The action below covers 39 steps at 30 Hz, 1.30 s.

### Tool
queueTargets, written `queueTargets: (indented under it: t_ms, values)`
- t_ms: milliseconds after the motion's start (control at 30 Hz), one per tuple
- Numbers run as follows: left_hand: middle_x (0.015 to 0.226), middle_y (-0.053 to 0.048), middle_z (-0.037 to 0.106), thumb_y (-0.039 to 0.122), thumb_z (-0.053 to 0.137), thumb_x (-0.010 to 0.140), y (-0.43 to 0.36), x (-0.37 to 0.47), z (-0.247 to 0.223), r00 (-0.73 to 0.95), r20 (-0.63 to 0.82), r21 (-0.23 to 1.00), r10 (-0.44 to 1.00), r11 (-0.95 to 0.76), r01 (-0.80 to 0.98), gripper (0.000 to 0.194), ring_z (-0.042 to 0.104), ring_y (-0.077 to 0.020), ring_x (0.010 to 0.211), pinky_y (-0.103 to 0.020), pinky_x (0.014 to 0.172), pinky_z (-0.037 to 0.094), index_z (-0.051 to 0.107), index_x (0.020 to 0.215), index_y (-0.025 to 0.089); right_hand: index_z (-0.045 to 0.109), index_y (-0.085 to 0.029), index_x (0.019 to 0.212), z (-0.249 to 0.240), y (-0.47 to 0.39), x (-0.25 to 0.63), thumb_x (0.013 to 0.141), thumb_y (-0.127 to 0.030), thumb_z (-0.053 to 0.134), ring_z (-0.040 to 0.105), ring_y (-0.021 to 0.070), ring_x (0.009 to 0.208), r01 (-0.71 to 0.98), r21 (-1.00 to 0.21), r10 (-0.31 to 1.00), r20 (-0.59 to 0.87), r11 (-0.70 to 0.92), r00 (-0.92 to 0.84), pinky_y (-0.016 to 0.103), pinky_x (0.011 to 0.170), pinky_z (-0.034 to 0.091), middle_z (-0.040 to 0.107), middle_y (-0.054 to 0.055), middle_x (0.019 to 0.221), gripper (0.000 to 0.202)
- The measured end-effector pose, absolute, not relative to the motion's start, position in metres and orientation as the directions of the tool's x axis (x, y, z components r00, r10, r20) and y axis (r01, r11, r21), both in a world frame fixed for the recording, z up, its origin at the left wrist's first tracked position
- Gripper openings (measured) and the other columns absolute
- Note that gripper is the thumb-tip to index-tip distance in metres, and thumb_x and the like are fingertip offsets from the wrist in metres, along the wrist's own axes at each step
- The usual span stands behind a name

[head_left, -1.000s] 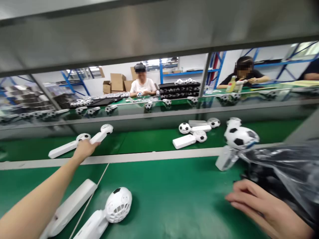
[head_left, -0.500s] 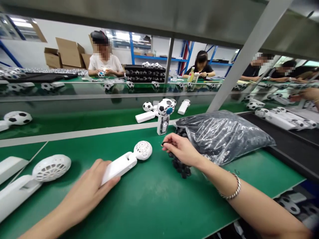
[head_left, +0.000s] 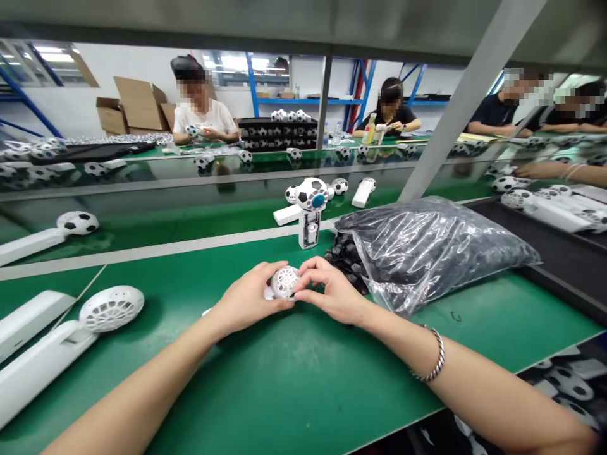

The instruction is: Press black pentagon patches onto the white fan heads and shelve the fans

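Note:
My left hand (head_left: 253, 294) is closed round the head of a white handheld fan (head_left: 286, 281), its round slatted grille facing up. Most of the fan's handle is hidden under that hand. Against the right edge of the grille, the fingertips of my right hand (head_left: 327, 287) are pinched together; what they hold, if anything, is hidden. Just behind my right hand lies a pile of small black pieces (head_left: 348, 259), spilling from a clear plastic bag (head_left: 441, 246). Past my hands stands an upright football-patterned fan (head_left: 312, 212) with a blue centre and an uncovered handle.
More white fans (head_left: 111, 309) lie at the left on the green table (head_left: 303, 385). Football-patterned fans (head_left: 78, 222) rest on the green belt beyond. A black tray (head_left: 545, 246) with fans is at the right, beside a slanted post (head_left: 467, 107). Several people work across the line.
My left hand has moved right and shifted its grip from the fan's handle to its head. My right hand, earlier pinching a small black piece by the pile, has come to the grille.

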State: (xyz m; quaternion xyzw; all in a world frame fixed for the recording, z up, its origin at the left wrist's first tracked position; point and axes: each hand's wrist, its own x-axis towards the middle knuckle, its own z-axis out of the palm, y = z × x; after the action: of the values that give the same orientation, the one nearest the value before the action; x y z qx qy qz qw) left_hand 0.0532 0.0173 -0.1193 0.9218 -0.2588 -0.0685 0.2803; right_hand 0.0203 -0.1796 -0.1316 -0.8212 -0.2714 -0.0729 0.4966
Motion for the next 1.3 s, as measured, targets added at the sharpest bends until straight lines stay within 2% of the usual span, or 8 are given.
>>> queueTargets:
  t_ms: [267,333,400,500,600,900,1167,1300]
  values:
    - [0.111,-0.004,0.054,0.057,0.058,0.065,0.016,0.045,-0.118,0.866,0.029,0.519,-0.498,-0.733,-0.439,0.068,0.056,-0.0241,0.093,-0.029,0.071,0.044,0.042,0.125,0.028,0.058,-0.019,0.074,-0.135,-0.170,0.016,0.072,-0.017,0.069,0.046,0.0168,0.100,0.489,-0.789,0.299,0.397,-0.372,0.868,0.032,0.091,0.038,0.043,0.002,0.100,0.011]
    - [0.109,-0.004,0.054,0.055,0.058,0.066,0.016,0.045,-0.118,0.867,0.030,0.532,-0.497,-0.726,-0.435,0.066,0.056,-0.0236,0.092,-0.029,0.071,0.044,0.042,0.124,0.028,0.056,-0.020,0.081,-0.137,-0.169,0.017,0.070,-0.019,0.070,0.042,0.0190,0.108,0.445,-0.806,0.255,0.370,-0.389,0.893,0.031,0.088,0.040,0.041,0.003,0.108,0.018]
    - [0.109,-0.004,0.054,0.054,0.060,0.065,0.015,0.045,-0.118,0.869,0.027,0.545,-0.495,-0.721,-0.428,0.066,0.056,-0.0236,0.091,-0.029,0.071,0.044,0.043,0.123,0.029,0.052,-0.021,0.095,-0.138,-0.169,0.018,0.068,-0.021,0.072,0.038,0.0208,0.113,0.383,-0.842,0.236,0.312,-0.380,0.920,0.031,0.085,0.043,0.039,0.005,0.118,0.034]
    - [0.107,-0.002,0.055,0.051,0.062,0.064,0.015,0.045,-0.118,0.875,0.022,0.548,-0.483,-0.726,-0.414,0.063,0.056,-0.0234,0.091,-0.030,0.073,0.044,0.044,0.121,0.031,0.043,-0.022,0.113,-0.139,-0.170,0.021,0.071,-0.020,0.068,0.045,0.0187,0.108,0.312,-0.905,0.310,0.221,-0.288,0.925,0.032,0.086,0.043,0.045,0.005,0.118,0.049]
    - [0.106,-0.002,0.055,0.048,0.062,0.065,0.014,0.045,-0.117,0.874,0.034,0.559,-0.485,-0.715,-0.419,0.059,0.055,-0.0233,0.091,-0.031,0.074,0.044,0.046,0.120,0.031,0.043,-0.020,0.115,-0.137,-0.170,0.022,0.074,-0.018,0.065,0.050,0.0169,0.101,0.320,-0.912,0.361,0.218,-0.255,0.907,0.032,0.088,0.042,0.051,0.004,0.112,0.046]
    - [0.102,-0.002,0.055,0.047,0.066,0.062,0.016,0.044,-0.120,0.871,0.059,0.591,-0.488,-0.686,-0.424,0.058,0.057,-0.0228,0.086,-0.030,0.067,0.045,0.046,0.115,0.034,0.048,-0.020,0.110,-0.134,-0.171,0.024,0.067,-0.015,0.071,0.052,0.0184,0.098,0.300,-0.924,0.342,0.210,-0.235,0.916,0.032,0.083,0.046,0.053,0.003,0.108,0.050]
    - [0.103,-0.001,0.055,0.044,0.062,0.067,0.017,0.046,-0.120,0.854,0.030,0.620,-0.520,-0.661,-0.423,0.051,0.057,-0.0227,0.088,-0.031,0.073,0.044,0.046,0.116,0.035,0.047,-0.021,0.111,-0.138,-0.166,0.016,0.068,-0.014,0.068,0.050,0.0188,0.099,0.335,-0.881,0.289,0.243,-0.334,0.926,0.031,0.081,0.046,0.051,0.004,0.109,0.048]
    - [0.106,0.000,0.054,0.043,0.062,0.066,0.014,0.042,-0.120,0.859,0.031,0.586,-0.511,-0.687,-0.430,0.054,0.057,-0.0228,0.089,-0.030,0.070,0.045,0.044,0.117,0.037,0.048,-0.018,0.111,-0.121,-0.181,0.034,0.067,-0.021,0.072,0.052,0.0194,0.098,0.282,-0.903,0.378,0.149,-0.326,0.914,0.033,0.082,0.046,0.053,0.006,0.108,0.051]
